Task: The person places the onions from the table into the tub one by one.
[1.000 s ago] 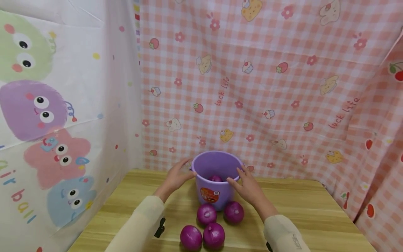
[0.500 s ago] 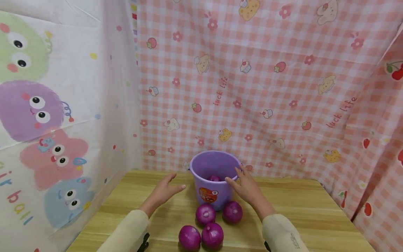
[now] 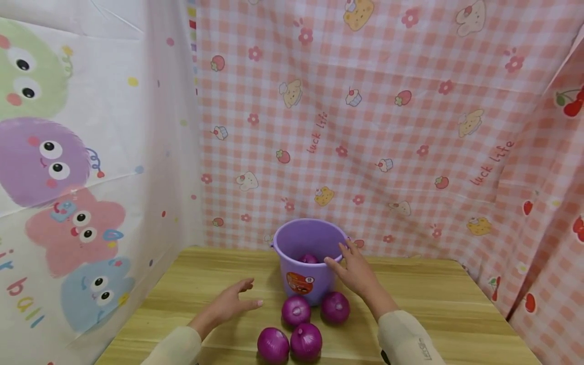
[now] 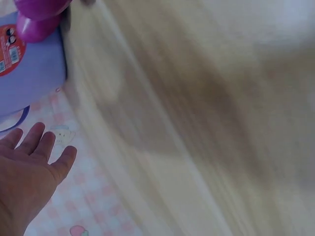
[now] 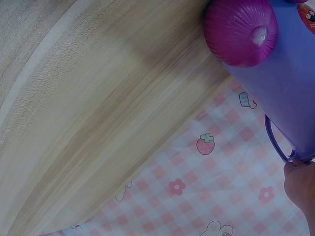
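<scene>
A purple bucket [image 3: 307, 276] with a red label stands upright at the back of the wooden table. Inside it, a red onion [image 3: 308, 258] is partly visible. My right hand [image 3: 358, 274] holds the bucket's right rim, its thumb at the front; in the right wrist view it is by the handle's end, mostly cut off. My left hand [image 3: 228, 304] is left of the bucket, fingers spread and holding nothing. Several more onions lie before the bucket: one onion [image 3: 296, 311] and another onion [image 3: 335, 307] close to its base, one onion [image 3: 273, 345] and a neighbouring onion [image 3: 306, 342] nearer me.
The wooden table [image 3: 410, 304] stretches to both sides of the bucket. Behind it hangs a pink checked cloth [image 3: 388, 126]. A white cloth with cartoon figures [image 3: 155, 152] hangs at the left. The bucket's handle [image 5: 275, 140] hangs down behind it.
My left hand has let go of the bucket's left rim and moved down and left, towards me. My right hand has stayed at the right rim. Bucket and onions have not moved on the table.
</scene>
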Action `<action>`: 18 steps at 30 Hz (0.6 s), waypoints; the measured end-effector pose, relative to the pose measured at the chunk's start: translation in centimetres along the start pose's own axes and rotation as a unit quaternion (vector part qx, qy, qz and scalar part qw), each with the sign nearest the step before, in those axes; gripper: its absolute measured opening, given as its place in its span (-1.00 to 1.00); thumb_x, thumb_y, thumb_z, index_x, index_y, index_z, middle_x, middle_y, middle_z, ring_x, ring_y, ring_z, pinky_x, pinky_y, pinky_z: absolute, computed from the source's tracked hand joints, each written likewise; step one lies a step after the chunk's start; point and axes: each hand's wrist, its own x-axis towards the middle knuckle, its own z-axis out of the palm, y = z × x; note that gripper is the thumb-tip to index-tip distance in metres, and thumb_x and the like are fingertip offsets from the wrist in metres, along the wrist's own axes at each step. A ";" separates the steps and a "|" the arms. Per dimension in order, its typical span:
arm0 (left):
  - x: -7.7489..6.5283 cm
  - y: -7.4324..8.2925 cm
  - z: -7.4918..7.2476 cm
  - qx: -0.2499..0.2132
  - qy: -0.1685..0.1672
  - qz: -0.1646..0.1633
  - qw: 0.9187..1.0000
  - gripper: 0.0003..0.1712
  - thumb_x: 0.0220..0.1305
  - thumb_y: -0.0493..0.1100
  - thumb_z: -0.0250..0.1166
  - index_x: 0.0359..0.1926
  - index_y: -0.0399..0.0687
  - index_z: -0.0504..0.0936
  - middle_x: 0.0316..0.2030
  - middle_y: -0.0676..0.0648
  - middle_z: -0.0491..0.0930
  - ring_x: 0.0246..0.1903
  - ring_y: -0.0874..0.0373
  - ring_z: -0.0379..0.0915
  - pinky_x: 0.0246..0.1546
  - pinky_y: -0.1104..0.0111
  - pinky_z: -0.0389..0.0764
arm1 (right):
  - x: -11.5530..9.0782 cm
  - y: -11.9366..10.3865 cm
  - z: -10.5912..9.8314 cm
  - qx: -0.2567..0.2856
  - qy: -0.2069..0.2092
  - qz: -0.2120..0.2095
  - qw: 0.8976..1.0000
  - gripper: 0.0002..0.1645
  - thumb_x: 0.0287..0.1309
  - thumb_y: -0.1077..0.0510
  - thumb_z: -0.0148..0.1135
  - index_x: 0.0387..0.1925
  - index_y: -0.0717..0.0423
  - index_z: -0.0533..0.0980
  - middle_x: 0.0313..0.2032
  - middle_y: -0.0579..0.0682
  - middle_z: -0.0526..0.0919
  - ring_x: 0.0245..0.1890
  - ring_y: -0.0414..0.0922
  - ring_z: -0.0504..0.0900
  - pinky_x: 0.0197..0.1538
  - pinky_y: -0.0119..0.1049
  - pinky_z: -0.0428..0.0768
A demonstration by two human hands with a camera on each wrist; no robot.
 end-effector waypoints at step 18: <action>-1.9 -1.3 2.0 0.000 -0.080 0.061 0.995 -0.04 0.14 0.04 0.49 0.40 -0.37 0.27 0.19 -0.35 0.48 0.22 -0.37 0.32 0.21 -0.27 0.30 | -0.1 -0.1 0.2 0.004 0.007 -0.002 1.000 -0.03 0.37 -0.31 0.04 0.44 0.38 0.18 0.50 0.33 -0.01 0.44 0.32 0.05 0.40 0.27 0.13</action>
